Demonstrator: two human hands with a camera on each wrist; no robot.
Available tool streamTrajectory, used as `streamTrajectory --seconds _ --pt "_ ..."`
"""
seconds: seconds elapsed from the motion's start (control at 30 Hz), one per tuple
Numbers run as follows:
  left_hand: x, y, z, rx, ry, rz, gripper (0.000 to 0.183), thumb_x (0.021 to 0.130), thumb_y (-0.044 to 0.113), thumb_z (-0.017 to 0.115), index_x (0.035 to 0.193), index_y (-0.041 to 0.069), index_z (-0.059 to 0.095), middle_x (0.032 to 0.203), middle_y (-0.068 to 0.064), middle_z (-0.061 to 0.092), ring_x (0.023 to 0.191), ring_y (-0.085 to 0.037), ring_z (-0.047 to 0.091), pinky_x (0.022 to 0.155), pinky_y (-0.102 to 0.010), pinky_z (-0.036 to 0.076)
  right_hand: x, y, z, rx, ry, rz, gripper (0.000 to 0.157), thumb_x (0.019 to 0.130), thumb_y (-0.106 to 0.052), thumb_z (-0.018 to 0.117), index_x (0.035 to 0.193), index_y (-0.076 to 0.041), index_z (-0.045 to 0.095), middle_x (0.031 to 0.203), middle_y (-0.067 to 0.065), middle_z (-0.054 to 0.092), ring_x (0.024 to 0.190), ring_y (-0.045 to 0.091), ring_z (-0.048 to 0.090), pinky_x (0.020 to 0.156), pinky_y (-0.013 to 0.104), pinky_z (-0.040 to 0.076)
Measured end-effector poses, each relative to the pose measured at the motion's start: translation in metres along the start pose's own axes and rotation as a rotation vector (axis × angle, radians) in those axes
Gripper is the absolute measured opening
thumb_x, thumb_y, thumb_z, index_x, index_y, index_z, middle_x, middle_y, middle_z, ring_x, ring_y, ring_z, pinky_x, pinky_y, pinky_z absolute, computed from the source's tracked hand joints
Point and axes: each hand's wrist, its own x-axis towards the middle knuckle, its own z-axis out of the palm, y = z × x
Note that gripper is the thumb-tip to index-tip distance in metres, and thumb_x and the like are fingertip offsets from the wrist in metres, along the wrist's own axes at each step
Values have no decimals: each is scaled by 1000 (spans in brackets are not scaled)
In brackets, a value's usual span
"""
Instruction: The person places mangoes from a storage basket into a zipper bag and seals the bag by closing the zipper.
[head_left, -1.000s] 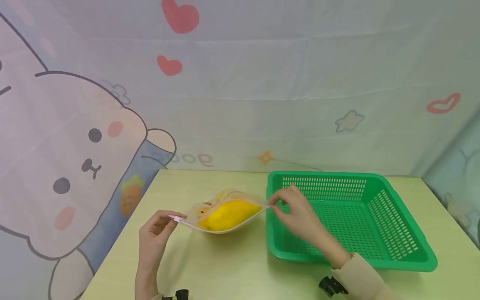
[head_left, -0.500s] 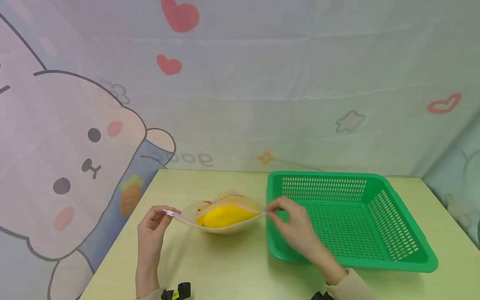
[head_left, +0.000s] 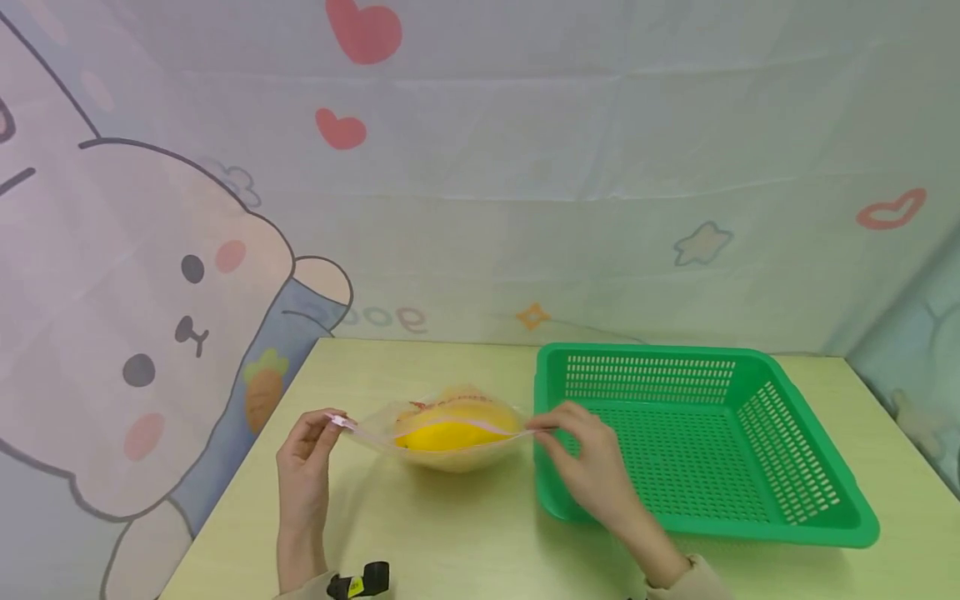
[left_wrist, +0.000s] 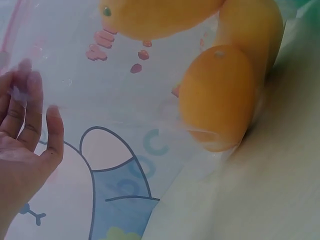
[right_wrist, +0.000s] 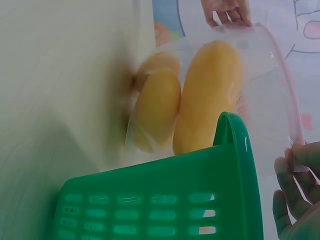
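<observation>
A clear zip bag (head_left: 450, 461) with a pinkish slider strip is stretched between my hands above the table. Inside it a long yellow fruit (head_left: 450, 436) shows through the mouth. Through the film in the left wrist view I see an orange-yellow oval fruit (left_wrist: 216, 97), which looks like a mango, beside others; one has a green stem end. My left hand (head_left: 303, 458) pinches the bag's left top corner by the white slider (head_left: 343, 422). At the opposite corner my right hand (head_left: 596, 462) pinches the top edge, over the rim of the green basket.
The green plastic basket (head_left: 817, 442) with slotted walls stands on the right of the pale yellow table (head_left: 450, 542), close to the bag. A printed cloth (head_left: 480, 167) hangs behind the table.
The bag's mouth has narrowed and its top edge is drawn straighter. My right hand has come lower, toward me; my left hand has shifted slightly left and up.
</observation>
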Motion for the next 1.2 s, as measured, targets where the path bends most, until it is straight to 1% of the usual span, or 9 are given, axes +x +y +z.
streamTrajectory --seconds 0.2,0.37,0.5,0.57,0.73,0.87,0.97,1.1,1.2 --pt "1 -2 0 -120 12 7 17 96 -2 50 91 6 64 85 4 69 87 -10 62 90 -22 49 -1 0 1 20 8 28 19 82 -2 72 94 -18 73 86 -9 67 81 8 63 70 23 51" --pt "4 -4 3 -208 -5 22 24 96 -5 46 89 8 65 81 4 70 86 -10 61 92 -21 48 -1 1 0 21 27 16 18 82 -3 72 94 -17 73 86 -7 68 80 9 63 71 21 51" --pt "5 -7 6 -209 0 5 24 96 -4 48 87 10 65 79 4 70 86 -10 60 91 -22 48 -1 1 -2 27 49 14 19 81 -3 72 93 -17 73 85 -6 67 80 9 63 71 20 51" --pt "5 -8 6 -213 -1 10 23 96 -4 48 87 9 65 79 4 70 85 -10 61 90 -22 48 -1 0 -2 31 49 25 19 81 -3 72 93 -17 73 84 -7 67 80 9 62 71 19 50" --pt "6 -7 1 -248 -1 34 22 95 -6 48 88 6 65 79 2 69 81 -11 63 89 -23 49 0 -1 0 39 22 66 15 83 -8 71 94 -18 73 85 -7 67 80 7 62 70 22 51" --pt "6 -7 0 -310 -7 70 23 95 -8 47 89 4 65 80 0 70 79 -11 65 88 -23 49 1 0 1 48 -2 103 13 84 -8 71 94 -17 73 84 -6 67 81 6 62 71 22 52" --pt "6 -9 1 -354 6 96 24 94 -10 46 89 3 66 80 -2 70 77 -12 66 87 -23 50 3 0 1 44 -17 133 12 85 -9 70 94 -17 73 84 -5 66 83 5 62 72 22 52" --pt "6 -10 1 -321 54 83 24 94 -9 49 87 5 67 77 0 70 75 -11 66 86 -22 51 2 1 1 17 -27 176 12 85 -12 70 94 -18 73 85 -7 66 84 5 61 73 23 52" --pt "5 -9 0 -313 58 80 23 93 -9 51 86 5 68 75 0 71 74 -11 66 87 -22 51 1 1 2 -12 -33 209 11 85 -12 71 94 -18 73 84 -9 67 82 4 60 73 23 52"
